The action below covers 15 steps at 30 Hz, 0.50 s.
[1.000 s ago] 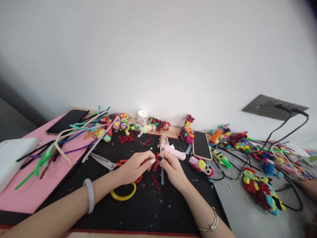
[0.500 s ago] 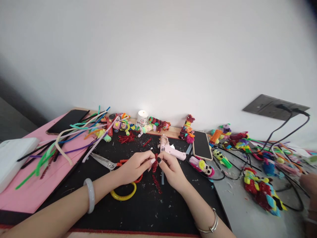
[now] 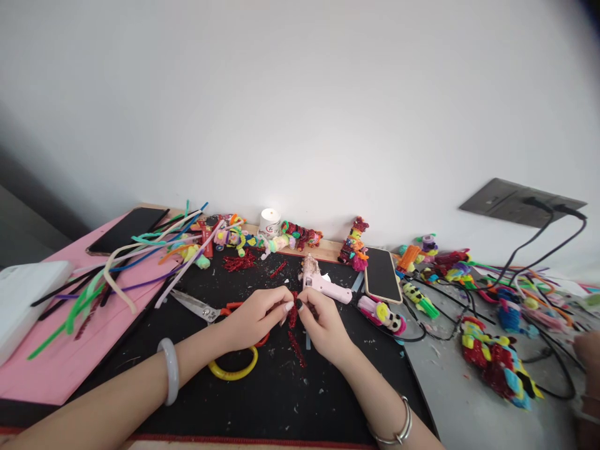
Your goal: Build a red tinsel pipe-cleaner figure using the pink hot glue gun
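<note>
Between my two hands is a short red glittery pipe cleaner piece [image 3: 293, 319], pinched at its upper end. My left hand [image 3: 267, 314] closes on it from the left, thumb against fingers. From the right, my right hand [image 3: 322, 319] grips it the same way, fingertips nearly touching the left ones. Just below lies another red tinsel piece [image 3: 297, 349] on the black mat [image 3: 337, 400]. Scissors with a yellow and an orange handle loop [image 3: 233, 364] lie partly under my left forearm. Beyond my right hand rests a pink glue gun [image 3: 328, 286].
Loose pipe cleaners [image 3: 122, 265] spread over pink sheets on the left, near a dark phone [image 3: 126, 230]. Pipe cleaner figures [image 3: 355, 244] line the wall beside a paper cup [image 3: 270, 222]. At right are a second phone [image 3: 382, 275], more figures [image 3: 497, 362], cables and another person's hand [image 3: 588, 350].
My hands stay together on the red piece, with only a very slight shift of the right fingers. The other person's hand at the right edge has moved slightly.
</note>
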Available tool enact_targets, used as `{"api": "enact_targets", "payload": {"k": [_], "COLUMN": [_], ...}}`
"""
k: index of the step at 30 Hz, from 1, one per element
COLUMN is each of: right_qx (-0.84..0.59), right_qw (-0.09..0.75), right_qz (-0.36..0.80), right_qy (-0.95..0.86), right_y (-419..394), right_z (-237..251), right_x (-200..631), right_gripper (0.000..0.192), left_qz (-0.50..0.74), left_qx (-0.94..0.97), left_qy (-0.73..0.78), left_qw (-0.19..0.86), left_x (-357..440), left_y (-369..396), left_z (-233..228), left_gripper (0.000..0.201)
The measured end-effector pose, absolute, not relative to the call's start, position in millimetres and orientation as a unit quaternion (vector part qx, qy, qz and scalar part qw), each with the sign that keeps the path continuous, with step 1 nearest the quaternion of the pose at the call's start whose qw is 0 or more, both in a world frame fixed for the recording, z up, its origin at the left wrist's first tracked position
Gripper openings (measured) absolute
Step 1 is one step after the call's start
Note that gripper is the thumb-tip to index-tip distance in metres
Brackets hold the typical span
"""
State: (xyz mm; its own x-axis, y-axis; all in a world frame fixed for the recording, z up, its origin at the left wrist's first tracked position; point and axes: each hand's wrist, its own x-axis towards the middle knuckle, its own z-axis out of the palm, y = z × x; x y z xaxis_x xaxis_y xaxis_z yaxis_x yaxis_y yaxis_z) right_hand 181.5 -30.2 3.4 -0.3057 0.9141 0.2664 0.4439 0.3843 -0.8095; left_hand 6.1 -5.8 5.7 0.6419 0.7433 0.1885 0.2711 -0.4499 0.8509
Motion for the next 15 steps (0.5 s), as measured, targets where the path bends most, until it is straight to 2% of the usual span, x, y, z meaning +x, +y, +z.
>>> {"api": "enact_targets", "payload": {"k": [15], "right_qx": [-0.476], "right_qw": [0.345], "right_qz": [0.332], "right_qy": [-0.737], "right_y": [-29.9], "right_z": [5.6], "right_x": [181.2], "right_gripper": [0.018], "left_qz": [0.330], "left_qx": [0.782], "left_qy": [0.371], "left_qw": [0.377], "left_x": [6.1], "left_y": [-3.4], "left_z": [5.9], "left_gripper": [0.023]}}
